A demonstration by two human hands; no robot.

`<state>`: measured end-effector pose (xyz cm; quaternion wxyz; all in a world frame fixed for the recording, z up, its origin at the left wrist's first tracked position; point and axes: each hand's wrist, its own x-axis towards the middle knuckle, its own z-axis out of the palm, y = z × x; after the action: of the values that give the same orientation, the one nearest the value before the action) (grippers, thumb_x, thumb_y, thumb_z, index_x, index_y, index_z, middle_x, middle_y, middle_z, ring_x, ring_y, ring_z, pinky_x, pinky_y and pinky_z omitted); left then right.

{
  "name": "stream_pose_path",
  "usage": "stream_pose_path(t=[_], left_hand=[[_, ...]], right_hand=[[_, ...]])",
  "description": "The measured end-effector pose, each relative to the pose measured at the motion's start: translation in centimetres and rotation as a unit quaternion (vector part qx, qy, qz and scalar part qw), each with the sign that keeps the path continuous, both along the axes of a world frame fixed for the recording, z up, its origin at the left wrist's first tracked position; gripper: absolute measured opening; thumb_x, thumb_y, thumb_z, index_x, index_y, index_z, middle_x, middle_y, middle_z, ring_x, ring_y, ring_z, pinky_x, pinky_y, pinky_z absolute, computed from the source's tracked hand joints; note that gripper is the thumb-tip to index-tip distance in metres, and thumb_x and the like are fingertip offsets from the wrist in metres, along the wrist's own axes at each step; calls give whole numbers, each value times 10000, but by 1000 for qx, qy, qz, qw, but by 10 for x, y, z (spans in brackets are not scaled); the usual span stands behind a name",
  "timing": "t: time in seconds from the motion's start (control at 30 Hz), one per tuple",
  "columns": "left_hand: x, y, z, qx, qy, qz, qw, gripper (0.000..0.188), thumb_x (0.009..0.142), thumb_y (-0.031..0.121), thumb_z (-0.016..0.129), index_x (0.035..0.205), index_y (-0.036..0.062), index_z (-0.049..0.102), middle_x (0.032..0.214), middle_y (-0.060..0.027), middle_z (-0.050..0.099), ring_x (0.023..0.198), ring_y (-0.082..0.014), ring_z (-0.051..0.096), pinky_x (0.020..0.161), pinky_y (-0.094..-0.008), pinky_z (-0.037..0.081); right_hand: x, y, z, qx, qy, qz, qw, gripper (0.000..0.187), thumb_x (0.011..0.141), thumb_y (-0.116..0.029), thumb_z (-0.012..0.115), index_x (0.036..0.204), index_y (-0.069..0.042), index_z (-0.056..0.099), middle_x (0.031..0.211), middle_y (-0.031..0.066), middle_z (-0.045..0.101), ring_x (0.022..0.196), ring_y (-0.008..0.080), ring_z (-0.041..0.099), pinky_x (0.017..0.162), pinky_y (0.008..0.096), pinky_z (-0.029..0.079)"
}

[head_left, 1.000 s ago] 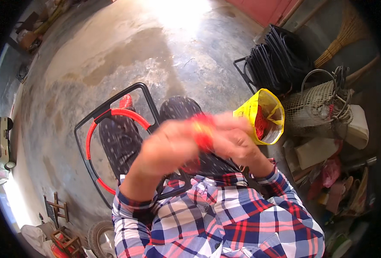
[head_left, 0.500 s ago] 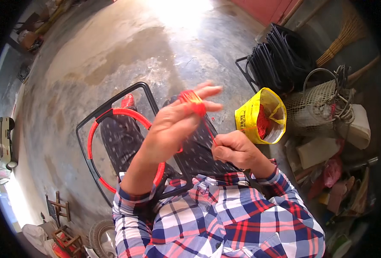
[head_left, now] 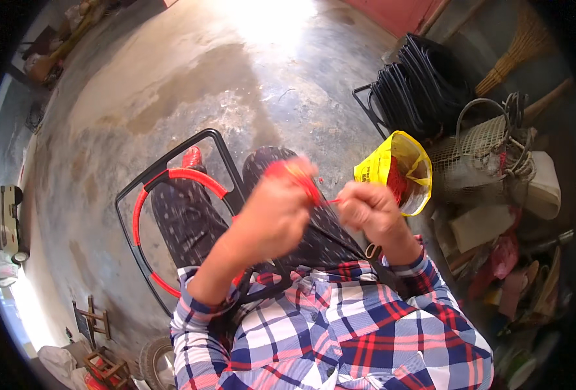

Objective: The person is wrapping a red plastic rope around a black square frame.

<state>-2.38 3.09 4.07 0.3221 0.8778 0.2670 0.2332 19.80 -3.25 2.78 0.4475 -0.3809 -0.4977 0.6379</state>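
Head view: the left hand [head_left: 272, 218] is raised in front of the chest with its fingers curled shut around a bundle of red cord [head_left: 294, 174], which shows above the knuckles. The right hand [head_left: 369, 211] sits just beside it, fingers pinched closed on a thin red strand [head_left: 330, 201] that runs taut between the two hands. Below the left hand, resting across the lap, is a black metal frame [head_left: 220, 153]. Part of its inner hoop [head_left: 171, 179] is already wrapped in red, while the rest is bare black. To the right of the right hand stands an open yellow bag [head_left: 382, 169] with more red material inside. Beyond it are a stack of black frames [head_left: 424, 84] and a wire basket [head_left: 476, 156]. A broom [head_left: 515, 45] leans further off.

The work in hand looks like winding cord onto the hoop. To do it well, I would keep the strand tight between the hands, let the right hand feed a short length at a time, and lay each turn snug against the last so no black shows through. The bundle should stay gripped firmly so it cannot unravel, and the frame should be steadied on the knees.
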Motion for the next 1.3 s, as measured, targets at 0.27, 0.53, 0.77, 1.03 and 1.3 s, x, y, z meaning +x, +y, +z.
stream_pose_path(t=[0.27, 0.53, 0.77, 1.03, 1.3], left_hand=[[12, 9, 26, -426, -465, -57, 774, 355, 917, 170, 522, 1122, -76, 674, 1411, -281, 499, 1385, -363, 415, 1139, -468, 298], [3, -14, 25, -448, -148, -277, 837, 264, 937, 89, 535, 1129, -34, 668, 1391, -219, 534, 1278, -340, 512, 1080, -399, 374], [4, 8, 6, -163, -144, -6, 976, 309, 905, 98, 512, 1133, -30, 677, 1406, -249, 515, 1345, -373, 450, 1112, -442, 333], [7, -5, 25, -519, -375, -230, 733, 379, 923, 142, 533, 1159, -131, 647, 1412, -326, 474, 1368, -401, 420, 1147, -467, 271], [2, -2, 19, -375, -75, -284, 879, 290, 943, 163, 539, 1092, -50, 666, 1350, -246, 559, 1286, -372, 510, 1083, -433, 361]], right_hand=[[-8, 1, -21, 36, -51, 63, 996, 231, 1011, -200, 576, 862, -25, 603, 698, -42, 541, 635, 41, 477, 556, 218, 381], [7, 9, -15, 21, -1, -37, 999, 276, 1009, -234, 589, 805, -48, 588, 677, -56, 517, 611, 36, 441, 538, 224, 361], [-11, -1, -9, 31, -52, 56, 997, 264, 994, -223, 613, 799, -47, 586, 675, -49, 522, 626, 37, 455, 547, 230, 371], [-8, 5, -31, 5, 3, 8, 1000, 223, 993, -198, 611, 851, -25, 612, 744, -45, 577, 681, 46, 502, 597, 225, 405], [8, 9, -9, 34, 9, -17, 999, 226, 974, -183, 634, 809, -30, 614, 682, -69, 524, 639, 31, 445, 553, 223, 371]])
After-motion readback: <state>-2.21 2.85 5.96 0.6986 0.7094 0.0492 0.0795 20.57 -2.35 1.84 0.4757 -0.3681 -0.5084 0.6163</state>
